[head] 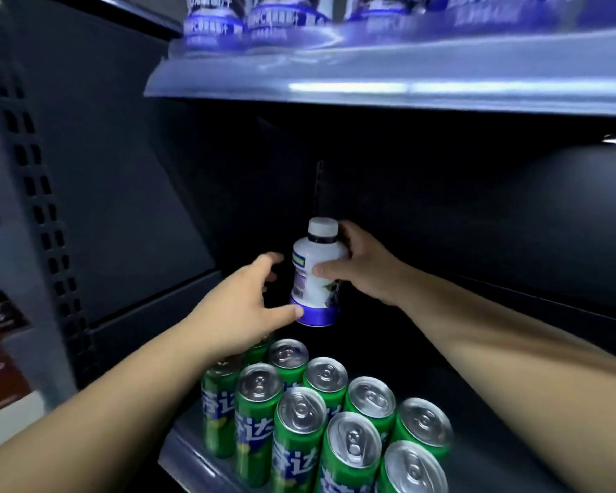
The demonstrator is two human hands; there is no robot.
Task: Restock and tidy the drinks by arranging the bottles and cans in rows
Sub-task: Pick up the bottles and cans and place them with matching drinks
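If the bottle (315, 275) slips, it could fall onto the green cans (301, 410) and topple their rows, since it hangs slightly tilted in mid-air just above the back row. The right hand (363, 268) reaches in from the right, fingers and thumb wrapped round the bottle's upper body. The left hand (242, 307) is stretched forward, fingers spread and loosely curved, gripping nothing, thumb touching the purple base
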